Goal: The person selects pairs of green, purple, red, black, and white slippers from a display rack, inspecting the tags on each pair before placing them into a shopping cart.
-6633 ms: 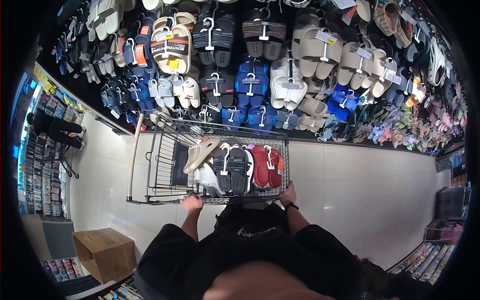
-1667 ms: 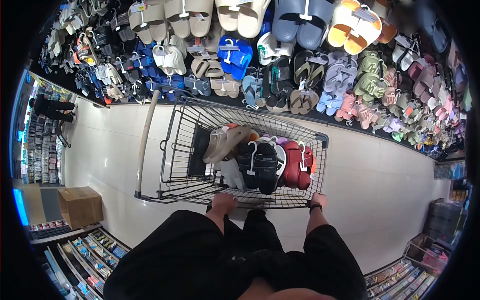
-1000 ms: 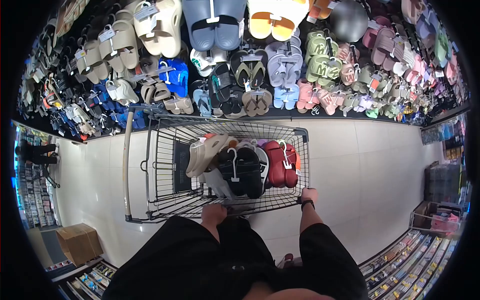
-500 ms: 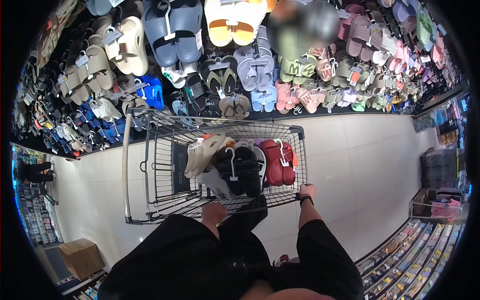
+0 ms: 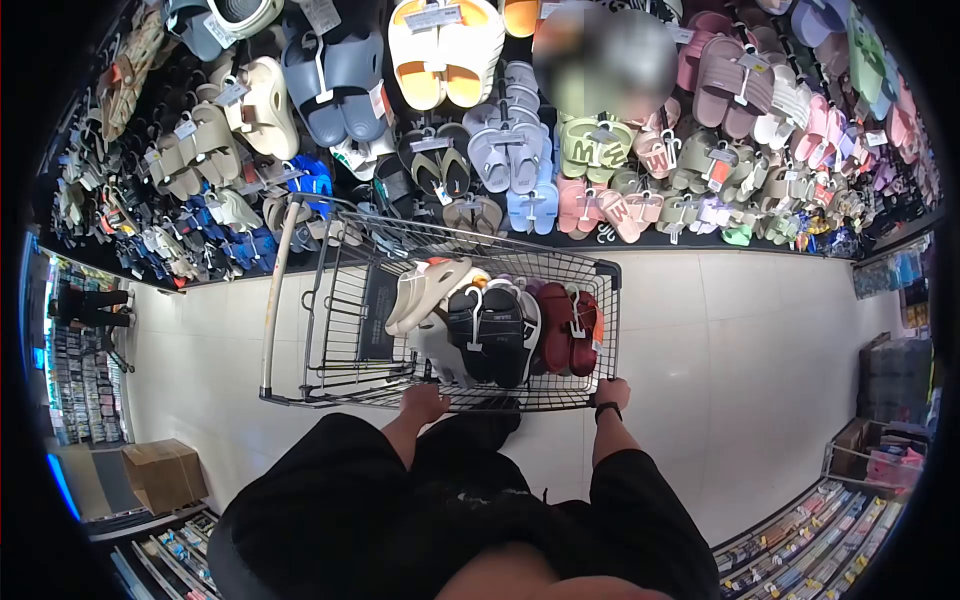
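A wire shopping cart (image 5: 338, 285) stands sideways before me, its handle bar at the left. My left hand (image 5: 425, 401) is closed on the cart's near rim, around the middle of that side. At the near right corner, my right hand (image 5: 612, 392), with a dark band on the wrist, is wrapped round the rim. Inside the basket lie beige slides (image 5: 428, 293) at the left, black slides (image 5: 490, 335) in the middle and dark red slides (image 5: 568, 325) at the right. Something grey and white (image 5: 438, 350) lies under the beige and black pairs.
Slippers hang on a long wall rack (image 5: 520, 240) beyond the cart. Low shelves (image 5: 820, 540) curve along the lower right. A cardboard box (image 5: 166, 476) sits at the lower left. A person's dark-clothed legs (image 5: 95, 308) show at the far left, on the pale floor (image 5: 700, 340).
The cart is tilted a little differently, its handle end slightly farther from me. Both hands remain on it. The view has shifted, and the box and rack appear slightly displaced.
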Tool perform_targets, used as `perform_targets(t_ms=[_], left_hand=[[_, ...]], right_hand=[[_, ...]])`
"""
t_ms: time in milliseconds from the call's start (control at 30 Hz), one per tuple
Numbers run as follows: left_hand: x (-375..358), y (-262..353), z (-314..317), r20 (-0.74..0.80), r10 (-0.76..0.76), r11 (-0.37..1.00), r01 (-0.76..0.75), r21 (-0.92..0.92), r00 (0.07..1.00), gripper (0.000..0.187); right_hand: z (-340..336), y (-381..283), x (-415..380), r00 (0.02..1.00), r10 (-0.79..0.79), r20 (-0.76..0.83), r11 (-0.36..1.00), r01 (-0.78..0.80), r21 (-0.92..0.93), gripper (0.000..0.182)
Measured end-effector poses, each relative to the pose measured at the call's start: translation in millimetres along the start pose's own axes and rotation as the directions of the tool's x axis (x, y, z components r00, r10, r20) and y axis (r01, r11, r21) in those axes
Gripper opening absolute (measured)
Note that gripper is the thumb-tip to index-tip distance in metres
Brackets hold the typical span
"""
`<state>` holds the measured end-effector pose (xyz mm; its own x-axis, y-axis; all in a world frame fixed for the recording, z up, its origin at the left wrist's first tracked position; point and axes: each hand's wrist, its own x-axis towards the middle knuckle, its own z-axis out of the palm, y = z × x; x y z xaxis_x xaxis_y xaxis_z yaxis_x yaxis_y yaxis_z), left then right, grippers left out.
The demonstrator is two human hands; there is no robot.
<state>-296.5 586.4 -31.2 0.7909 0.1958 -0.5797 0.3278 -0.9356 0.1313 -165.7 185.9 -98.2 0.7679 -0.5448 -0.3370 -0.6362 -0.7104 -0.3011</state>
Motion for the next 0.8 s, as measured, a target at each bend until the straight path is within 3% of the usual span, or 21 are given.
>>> perform_targets(t_ms=[100,133,167,200,267,300,333,367,433,500,567,633,667,700,767,800], left_hand=[[38,-18,13,-0.134,0.041,0.972,-0.070,-0.225,0.990,0.038],[38,-15,-10,-0.452,-0.056,0.947,-0.096,-0.307,0.890,0.028],[37,-25,-42,-0.600,-0.117,0.929,-0.127,-0.348,0.792,0.018],[42,-49,-67,-0.842,-0.049,0.971,-0.172,-0.166,0.537,0.013],[15,-81,-148,-0.923,-0.196,0.980,0.029,-0.197,0.330,0.029],[13,-121,-173,-0.988,-0.093,0.989,0.124,-0.077,0.121,0.036],[1,-140,-204,-0.968,-0.213,0.951,0.253,-0.176,0.129,0.042],[-6,-155,-216,-0.955,-0.294,0.856,0.455,-0.245,0.039,0.048],[3,-205,-194,-0.859,-0.501,0.773,0.501,-0.390,0.105,0.053],[18,-256,-149,-0.412,-0.719,0.693,0.527,-0.492,0.560,0.054],[0,-223,-131,-0.627,-0.628,0.749,0.576,-0.326,0.462,0.049],[9,-231,-128,-0.592,-0.677,0.719,0.563,-0.406,0.437,0.035],[5,-229,-127,-0.634,-0.625,0.768,0.506,-0.393,0.456,0.027],[-17,-182,-165,-0.339,-0.758,0.635,0.510,-0.580,0.557,0.025],[-17,-178,-160,-0.369,-0.732,0.642,0.398,-0.656,0.572,0.025],[-13,-188,-155,-0.380,-0.739,0.654,0.457,-0.603,0.556,0.026]], right_hand=[[-12,-1,6,1.000,-0.012,-0.022,0.999,0.011,-0.050,0.025],[-19,0,9,1.000,-0.015,0.014,0.999,0.015,-0.036,0.025],[-23,-5,11,0.999,-0.007,0.049,1.000,0.007,-0.007,0.025],[-23,-14,18,0.999,0.004,0.051,1.000,-0.005,0.008,0.026],[-30,-4,24,0.997,0.033,0.065,0.999,-0.032,-0.024,0.027],[-35,-3,25,0.996,0.055,0.067,0.998,-0.053,-0.026,0.026],[-41,-3,29,0.995,0.050,0.085,0.998,-0.048,-0.034,0.026],[-46,-1,33,0.994,0.044,0.102,0.998,-0.041,-0.037,0.027],[-47,3,49,0.990,0.067,0.127,0.996,-0.059,-0.066,0.030],[-55,3,59,0.985,0.104,0.136,0.993,-0.095,-0.067,0.030],[-64,0,64,0.972,0.169,0.161,0.986,-0.165,-0.037,0.031],[-71,2,75,0.966,0.211,0.146,0.977,-0.213,-0.005,0.031],[-69,5,83,0.969,0.222,0.113,0.975,-0.221,-0.015,0.032],[-72,7,90,0.970,0.220,0.107,0.975,-0.220,-0.017,0.032],[-79,9,97,0.971,0.211,0.112,0.978,-0.208,-0.034,0.032],[-86,6,96,0.978,0.190,0.081,0.982,-0.190,-0.015,0.029]])
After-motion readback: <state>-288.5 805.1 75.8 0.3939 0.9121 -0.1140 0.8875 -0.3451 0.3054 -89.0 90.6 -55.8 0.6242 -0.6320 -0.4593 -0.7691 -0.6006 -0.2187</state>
